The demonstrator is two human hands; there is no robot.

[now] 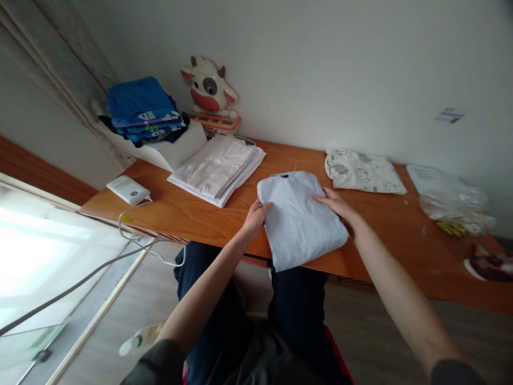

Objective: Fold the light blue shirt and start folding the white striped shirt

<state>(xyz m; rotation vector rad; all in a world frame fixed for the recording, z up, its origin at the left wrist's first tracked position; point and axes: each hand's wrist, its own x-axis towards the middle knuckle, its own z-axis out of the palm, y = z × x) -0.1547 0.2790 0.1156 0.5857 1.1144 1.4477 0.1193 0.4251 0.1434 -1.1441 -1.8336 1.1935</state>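
Observation:
A folded light-blue shirt [302, 224] is between my hands at the table's front edge, its lower part jutting out over my lap. My left hand [256, 218] grips its left side, thumb on top and the other fingers hidden beneath. On the opposite side my right hand [339, 206] holds the cloth in the same way, with the thumb over the upper face. A dark label shows at the shirt's far edge. To the left lies a stack of folded white cloth [218, 166]. Beyond the shirt on the right is a folded cream garment [363, 171] with grey animal prints.
Blue folded clothes [142, 107] sit on a white box [176, 149] beside a cow-shaped toy keyboard [212, 96]. A white power bank [128, 190] with a cable rests at the wooden table's [192, 214] left end. Clear plastic bags [457, 203] lie to the right. A bottle [140, 339] is on the floor.

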